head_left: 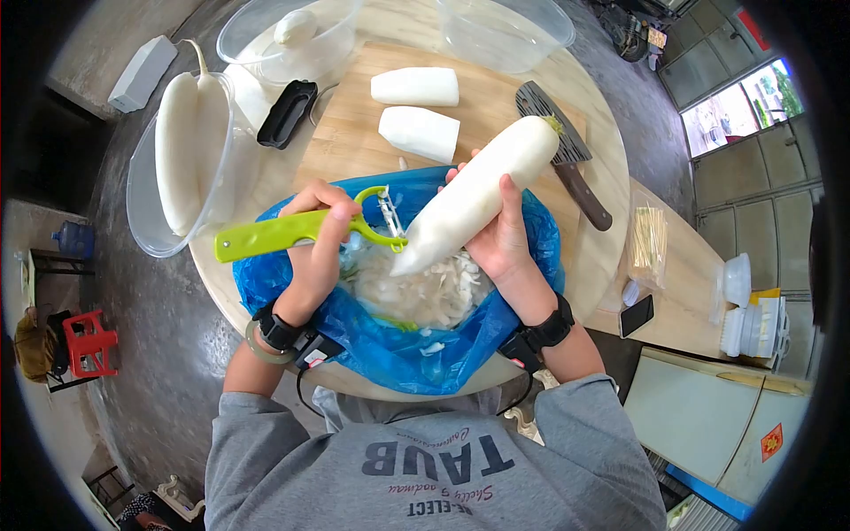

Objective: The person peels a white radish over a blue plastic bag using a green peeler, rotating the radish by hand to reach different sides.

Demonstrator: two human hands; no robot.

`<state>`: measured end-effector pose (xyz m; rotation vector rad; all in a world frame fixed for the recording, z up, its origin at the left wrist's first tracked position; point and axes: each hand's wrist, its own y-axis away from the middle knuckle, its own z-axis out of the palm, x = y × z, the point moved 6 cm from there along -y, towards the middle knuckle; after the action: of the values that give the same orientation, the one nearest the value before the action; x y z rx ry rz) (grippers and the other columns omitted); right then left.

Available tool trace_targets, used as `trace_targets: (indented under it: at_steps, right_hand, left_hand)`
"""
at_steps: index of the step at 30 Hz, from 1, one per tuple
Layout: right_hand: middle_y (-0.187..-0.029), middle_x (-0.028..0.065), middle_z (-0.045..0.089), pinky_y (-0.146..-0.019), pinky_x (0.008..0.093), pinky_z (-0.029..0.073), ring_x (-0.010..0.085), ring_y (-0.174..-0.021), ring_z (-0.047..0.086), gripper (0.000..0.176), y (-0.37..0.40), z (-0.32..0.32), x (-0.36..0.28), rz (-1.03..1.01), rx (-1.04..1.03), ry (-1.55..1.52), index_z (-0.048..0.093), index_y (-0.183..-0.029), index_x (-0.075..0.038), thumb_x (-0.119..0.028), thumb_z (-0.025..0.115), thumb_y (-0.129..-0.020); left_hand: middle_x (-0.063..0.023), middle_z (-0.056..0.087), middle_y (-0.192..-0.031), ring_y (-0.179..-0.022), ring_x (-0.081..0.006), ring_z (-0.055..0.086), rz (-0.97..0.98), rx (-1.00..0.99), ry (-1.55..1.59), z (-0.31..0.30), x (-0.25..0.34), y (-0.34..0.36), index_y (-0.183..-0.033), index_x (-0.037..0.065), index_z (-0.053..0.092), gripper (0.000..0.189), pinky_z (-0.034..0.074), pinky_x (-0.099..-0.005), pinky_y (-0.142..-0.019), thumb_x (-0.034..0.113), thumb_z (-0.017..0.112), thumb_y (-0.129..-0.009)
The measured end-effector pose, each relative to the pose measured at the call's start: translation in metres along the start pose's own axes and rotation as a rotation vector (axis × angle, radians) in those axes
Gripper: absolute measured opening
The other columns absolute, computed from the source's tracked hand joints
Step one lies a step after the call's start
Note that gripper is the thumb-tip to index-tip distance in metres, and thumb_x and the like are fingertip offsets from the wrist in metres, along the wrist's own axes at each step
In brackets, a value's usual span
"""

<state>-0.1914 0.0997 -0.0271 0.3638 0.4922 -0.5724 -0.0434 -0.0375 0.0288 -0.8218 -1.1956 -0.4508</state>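
My left hand [319, 232] is closed round the handle of a green peeler [274, 234], whose metal blade is beside the lower end of a white radish [482, 190]. My right hand [503, 232] grips that radish, which is tilted with its green stem end up to the right. Below both hands lies a blue plastic bag [403, 354] with pale peelings [425, 296] inside. Two cut white radish pieces, an upper piece [414, 87] and a lower piece [420, 133], rest on a wooden cutting board [350, 119].
A cleaver [567, 150] lies at the board's right side. A clear bowl with long radishes [181, 155] stands at the left, near a black tray [287, 113]. Two more clear bowls are at the back. A phone [636, 316] and a pack of wooden sticks [648, 239] sit at the right.
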Motion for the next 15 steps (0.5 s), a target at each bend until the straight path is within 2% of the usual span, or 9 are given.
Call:
trace_targets:
  at_steps: [2,5,8,11,14,15]
  right_hand:
    - [-0.112,0.0062,0.052,-0.099,0.0447,0.038,0.0244,-0.115,0.046,0.066,-0.001,0.003,-0.001,-0.024,-0.018,-0.021,0.037,-0.127,-0.011,-0.045,0.065,-0.078]
    - [-0.113,0.0063,0.052,-0.101,0.046,0.036,0.0257,-0.118,0.044,0.061,-0.002,0.01,-0.002,-0.004,-0.052,-0.07,0.038,-0.127,-0.012,-0.038,0.065,-0.08]
    - [-0.113,0.006,0.052,-0.101,0.0465,0.035,0.0264,-0.119,0.043,0.057,-0.004,0.009,-0.002,0.033,-0.041,-0.083,0.039,-0.126,-0.013,-0.033,0.066,-0.081]
    - [-0.113,0.0053,0.052,-0.1,0.0461,0.036,0.0264,-0.118,0.044,0.054,-0.004,0.007,-0.003,0.026,-0.015,-0.103,0.042,-0.123,-0.013,-0.029,0.068,-0.079]
    - [-0.113,0.0046,0.052,-0.1,0.0453,0.036,0.0261,-0.115,0.046,0.052,-0.004,0.003,-0.004,0.013,0.008,-0.142,0.044,-0.119,-0.013,-0.027,0.07,-0.077]
    - [-0.113,0.0045,0.052,-0.1,0.045,0.036,0.0259,-0.115,0.046,0.052,-0.003,0.003,-0.003,0.011,0.011,-0.148,0.045,-0.119,-0.013,-0.027,0.071,-0.076]
  left_hand:
    - [-0.0032,0.057,-0.07,-0.061,-0.0061,0.048,0.057,-0.053,-0.148,0.005,0.005,-0.001,-0.077,0.002,0.057,0.014,0.036,-0.0189,-0.054,0.014,0.059,-0.084]
    - [-0.0038,0.055,-0.073,-0.056,-0.0065,0.045,-0.036,-0.062,-0.189,0.007,0.0,0.0,-0.077,0.003,0.055,0.016,0.035,-0.0185,-0.05,0.017,0.053,-0.085]
    - [-0.0015,0.057,-0.065,-0.058,-0.0067,0.049,-0.098,-0.015,-0.152,0.007,0.001,-0.001,-0.076,0.001,0.058,0.013,0.038,-0.0194,-0.054,0.013,0.064,-0.08]
    - [-0.0031,0.06,-0.068,-0.06,-0.0081,0.053,-0.071,-0.078,-0.232,0.012,0.006,-0.001,-0.077,0.002,0.06,0.011,0.04,-0.0195,-0.056,0.011,0.065,-0.078]
    - [-0.0044,0.062,-0.07,-0.061,-0.0106,0.057,0.162,-0.153,-0.336,0.015,0.017,-0.003,-0.079,0.003,0.061,0.012,0.043,-0.0207,-0.057,0.01,0.069,-0.074]
    - [-0.0048,0.063,-0.071,-0.061,-0.0115,0.058,0.177,-0.184,-0.345,0.017,0.018,-0.003,-0.079,0.004,0.061,0.013,0.043,-0.0213,-0.057,0.01,0.071,-0.073]
